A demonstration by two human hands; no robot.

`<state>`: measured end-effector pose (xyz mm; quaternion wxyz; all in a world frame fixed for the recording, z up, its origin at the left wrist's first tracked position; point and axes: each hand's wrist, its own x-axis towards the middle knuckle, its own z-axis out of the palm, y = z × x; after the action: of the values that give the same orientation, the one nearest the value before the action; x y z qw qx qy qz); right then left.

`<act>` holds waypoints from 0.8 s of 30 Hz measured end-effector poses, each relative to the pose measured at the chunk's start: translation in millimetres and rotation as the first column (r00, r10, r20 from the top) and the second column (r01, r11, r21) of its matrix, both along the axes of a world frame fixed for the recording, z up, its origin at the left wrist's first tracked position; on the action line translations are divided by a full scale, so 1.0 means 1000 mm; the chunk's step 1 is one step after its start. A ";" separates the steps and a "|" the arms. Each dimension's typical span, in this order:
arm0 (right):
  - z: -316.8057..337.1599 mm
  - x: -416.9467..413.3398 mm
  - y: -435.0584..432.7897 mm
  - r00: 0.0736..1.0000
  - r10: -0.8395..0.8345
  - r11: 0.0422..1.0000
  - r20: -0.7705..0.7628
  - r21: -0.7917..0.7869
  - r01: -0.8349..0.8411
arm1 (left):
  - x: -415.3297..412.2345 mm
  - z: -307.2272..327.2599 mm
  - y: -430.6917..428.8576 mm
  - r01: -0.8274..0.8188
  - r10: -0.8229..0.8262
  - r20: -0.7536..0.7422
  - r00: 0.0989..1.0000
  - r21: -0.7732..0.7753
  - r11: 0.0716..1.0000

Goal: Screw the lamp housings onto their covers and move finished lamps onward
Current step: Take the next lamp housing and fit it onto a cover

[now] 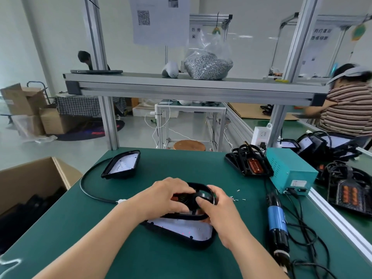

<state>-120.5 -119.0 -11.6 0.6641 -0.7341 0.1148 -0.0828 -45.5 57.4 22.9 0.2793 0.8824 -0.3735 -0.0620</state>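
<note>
A black lamp housing (pixel 181 231) with a white board inside lies open on the green mat in front of me. Above its far edge I hold a black cover piece (pixel 198 195), tilted. My left hand (pixel 167 195) grips the cover's left side, fingers curled over it. My right hand (pixel 218 208) grips its right rim, thumb on the inner face. A second open housing (pixel 121 165) with a black cable lies at the far left. A few small screws (pixel 234 198) lie loose just right of my hands.
A blue electric screwdriver (pixel 276 219) lies at the right with tangled cables, beside a teal power box (pixel 289 170). A black lamp with an orange lens (pixel 249 164) sits beyond. Cardboard box (pixel 30 178) at left holds dark parts. A bag of screws (pixel 208 65) stands on the shelf.
</note>
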 end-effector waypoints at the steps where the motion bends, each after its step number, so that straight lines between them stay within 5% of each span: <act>1: -0.001 -0.002 -0.001 1.000 0.012 1.000 -0.014 -0.002 -0.012 | -0.001 0.000 0.002 0.004 -0.004 -0.039 0.999 0.006 1.000; 5: 0.001 -0.005 -0.023 0.991 -0.087 0.909 -0.105 -0.415 0.035 | 0.000 0.000 0.014 -0.043 0.055 -0.056 0.997 0.204 0.978; 7: -0.002 -0.005 -0.029 0.969 -0.069 0.833 -0.237 -0.549 -0.075 | -0.002 -0.001 0.014 -0.045 0.063 -0.046 0.997 0.321 0.946; 11: -0.014 -0.002 -0.029 0.908 -0.011 0.860 -0.419 -0.467 -0.205 | -0.006 -0.004 0.004 0.008 0.005 -0.034 0.999 0.366 0.931; 24: -0.020 -0.003 -0.028 0.954 -0.018 0.899 -0.299 -0.423 -0.116 | -0.010 -0.017 0.007 -0.013 0.043 -0.115 0.992 0.254 0.967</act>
<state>-123.8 -147.4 -31.2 0.4604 -0.8705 0.1725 0.0212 -55.1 64.9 5.8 0.1874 0.9106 -0.3328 -0.1577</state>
